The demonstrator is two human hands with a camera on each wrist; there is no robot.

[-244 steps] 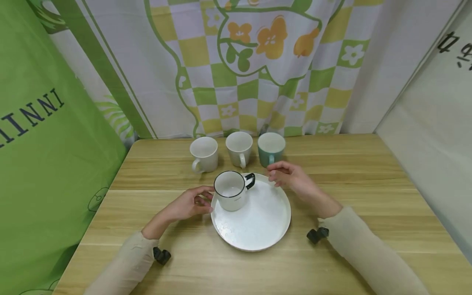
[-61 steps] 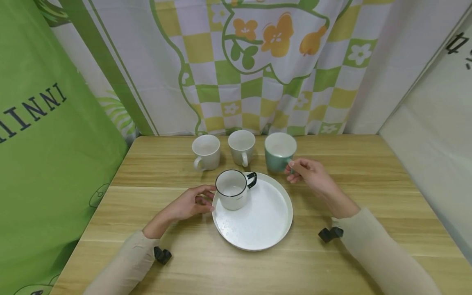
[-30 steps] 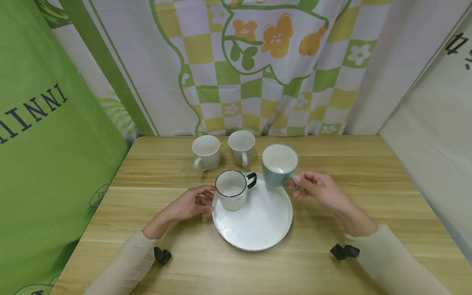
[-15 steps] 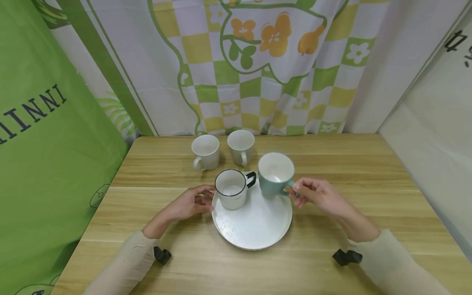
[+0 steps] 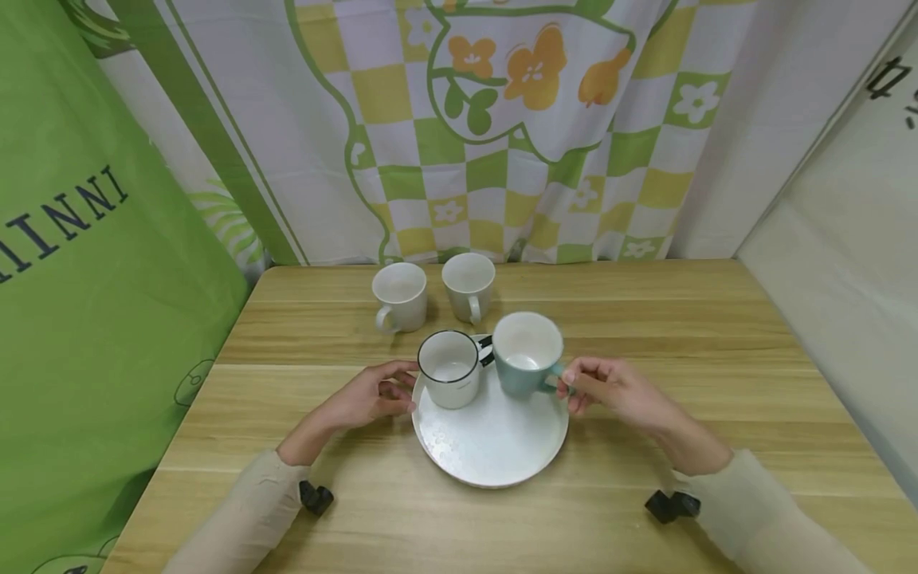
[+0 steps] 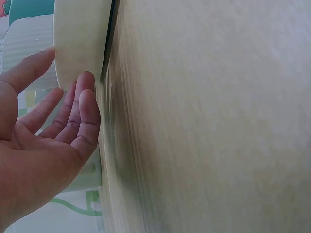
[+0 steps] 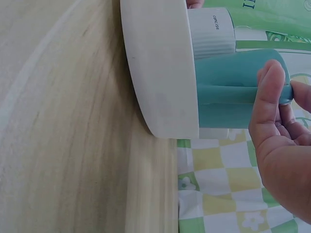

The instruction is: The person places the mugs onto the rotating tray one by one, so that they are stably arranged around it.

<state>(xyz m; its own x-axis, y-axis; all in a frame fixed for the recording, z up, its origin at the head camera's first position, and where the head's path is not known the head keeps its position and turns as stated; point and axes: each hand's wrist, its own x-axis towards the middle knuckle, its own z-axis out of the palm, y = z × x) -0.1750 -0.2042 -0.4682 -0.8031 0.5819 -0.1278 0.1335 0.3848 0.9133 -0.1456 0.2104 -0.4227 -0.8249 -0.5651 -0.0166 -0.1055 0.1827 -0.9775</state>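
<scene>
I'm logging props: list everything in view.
Wooden table: one, light brown, centre
Shallow round tray: one, white, on table
White black-rimmed mug: one, on tray's left
Round teal mug: one, white inside, over tray
Pale ceramic mugs: two, white, behind tray
Checked fabric curtain: one, multicoloured, behind table
Lettered cloths: two, green left, white right
Wrist devices: two, black, foreground
Sleeves: two, cream, foreground
Left hand: one, at tray's edge
Right hand: one, holding teal mug

A checked curtain (image 5: 488, 171) hangs behind the wooden table (image 5: 667, 335).
</scene>
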